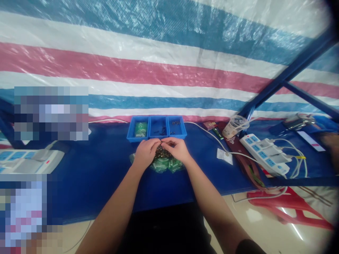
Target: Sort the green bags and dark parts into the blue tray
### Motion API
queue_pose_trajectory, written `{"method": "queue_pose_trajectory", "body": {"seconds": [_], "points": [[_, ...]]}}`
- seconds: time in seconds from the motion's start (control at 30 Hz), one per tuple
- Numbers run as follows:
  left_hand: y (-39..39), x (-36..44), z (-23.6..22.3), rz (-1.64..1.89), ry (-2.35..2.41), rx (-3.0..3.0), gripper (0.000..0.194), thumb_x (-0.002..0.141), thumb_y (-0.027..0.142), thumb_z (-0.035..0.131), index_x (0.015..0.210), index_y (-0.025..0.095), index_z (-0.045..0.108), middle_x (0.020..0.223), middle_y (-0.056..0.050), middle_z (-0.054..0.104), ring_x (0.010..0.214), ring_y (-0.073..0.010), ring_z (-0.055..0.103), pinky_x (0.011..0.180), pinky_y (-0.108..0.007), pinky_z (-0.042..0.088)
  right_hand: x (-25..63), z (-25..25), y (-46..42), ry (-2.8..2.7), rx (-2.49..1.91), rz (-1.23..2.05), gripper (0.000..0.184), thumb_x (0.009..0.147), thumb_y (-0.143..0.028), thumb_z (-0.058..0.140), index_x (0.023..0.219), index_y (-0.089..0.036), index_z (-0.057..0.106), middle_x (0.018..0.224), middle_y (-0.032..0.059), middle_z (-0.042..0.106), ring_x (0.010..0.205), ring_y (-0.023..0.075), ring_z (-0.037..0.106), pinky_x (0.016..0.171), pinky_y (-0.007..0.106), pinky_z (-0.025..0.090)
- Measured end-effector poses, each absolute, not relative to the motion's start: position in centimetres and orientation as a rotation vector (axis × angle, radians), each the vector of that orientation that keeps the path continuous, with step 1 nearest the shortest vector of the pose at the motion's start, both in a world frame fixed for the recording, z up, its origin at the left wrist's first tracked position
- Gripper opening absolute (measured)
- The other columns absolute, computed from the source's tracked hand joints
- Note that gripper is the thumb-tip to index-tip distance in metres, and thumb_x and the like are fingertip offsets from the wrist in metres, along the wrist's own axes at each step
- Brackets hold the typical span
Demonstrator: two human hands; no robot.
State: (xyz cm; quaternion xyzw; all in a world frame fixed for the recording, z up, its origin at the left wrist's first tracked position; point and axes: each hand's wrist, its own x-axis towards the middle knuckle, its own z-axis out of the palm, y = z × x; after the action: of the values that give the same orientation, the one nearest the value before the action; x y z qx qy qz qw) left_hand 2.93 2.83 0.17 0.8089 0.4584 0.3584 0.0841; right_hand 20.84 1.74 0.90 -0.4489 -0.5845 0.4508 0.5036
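Note:
Over a pile of small brassy metal parts, my left hand and my right hand come together with fingertips pinched. Whatever is between the fingertips is too small to name. Under and in front of the metal parts lie several small clear green packets. Just behind my hands stand three joined blue bins. The left bin holds green packets, the middle bin a few dark small pieces, and the right bin small metal pieces.
On the blue table's right are a plastic cup, a brown strap-like item, a small white packet, a power strip with cables and a phone. Another power strip lies left. A red stool stands below.

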Motion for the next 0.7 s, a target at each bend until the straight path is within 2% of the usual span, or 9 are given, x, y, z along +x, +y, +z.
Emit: {"method": "queue_pose_trajectory", "body": {"seconds": [0.17, 0.4, 0.7], "points": [[2.8, 2.76, 0.06, 1.021, 1.378, 2.448, 0.03, 0.101, 0.032, 0.039, 0.102, 0.02, 0.066, 0.095, -0.004, 0.074, 0.083, -0.0188, 0.066, 0.078, -0.033, 0.041, 20.76, 0.92, 1.7, -1.416, -1.09, 1.09, 0.028, 0.077, -0.041, 0.073, 0.093, -0.018, 0.074, 0.084, 0.006, 0.076, 0.07, 0.0174, 0.07, 0.067, 0.03, 0.056], [2.3, 3.12, 0.42, 1.041, 1.429, 2.389, 0.024, 0.098, 0.033, 0.044, 0.099, 0.021, 0.064, 0.092, -0.003, 0.073, 0.077, -0.0168, 0.063, 0.074, -0.03, 0.043, 20.68, 0.66, 1.76, -1.403, -1.044, 1.097, 0.03, 0.076, -0.039, 0.074, 0.098, -0.017, 0.073, 0.085, 0.0062, 0.075, 0.071, 0.0166, 0.069, 0.068, 0.029, 0.055], [2.21, 2.87, -0.12, 1.124, 1.423, 2.333, 0.021, 0.093, 0.036, 0.054, 0.102, 0.022, 0.067, 0.077, -0.001, 0.068, 0.07, -0.0147, 0.061, 0.07, -0.027, 0.047, 20.7, 0.57, 1.7, -1.425, -1.101, 1.086, 0.032, 0.078, -0.041, 0.072, 0.1, -0.018, 0.074, 0.086, 0.007, 0.076, 0.072, 0.0178, 0.07, 0.069, 0.031, 0.056]]}}
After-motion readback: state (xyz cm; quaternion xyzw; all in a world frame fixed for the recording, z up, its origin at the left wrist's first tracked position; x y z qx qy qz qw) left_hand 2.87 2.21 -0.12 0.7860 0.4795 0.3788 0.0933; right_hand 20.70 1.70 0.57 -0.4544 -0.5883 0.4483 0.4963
